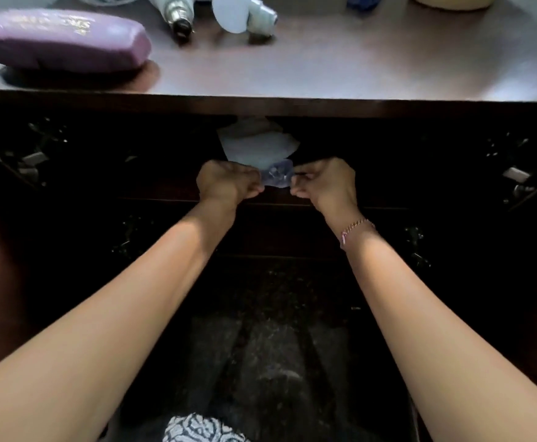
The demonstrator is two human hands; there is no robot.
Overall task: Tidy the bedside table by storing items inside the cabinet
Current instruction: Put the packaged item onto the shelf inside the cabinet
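Note:
Under the front edge of the bedside table top [340, 68], inside the dark open cabinet [276, 224], my left hand [227, 183] and my right hand [324, 183] are both closed on a small translucent bluish plastic bag [276, 177], one at each side. White paper or tissue [257, 141] sticks up just behind the bag. Still on the table top lie a purple glasses case [63, 39] at the left and two light bulbs [178, 14] [254, 14] at the back.
Metal hinges show on the open cabinet doors at left [31, 157] and right [522, 180]. A yellow rounded object [452, 0] and something blue [361, 1] sit at the table's back right edge. Dark speckled floor [270, 330] lies below.

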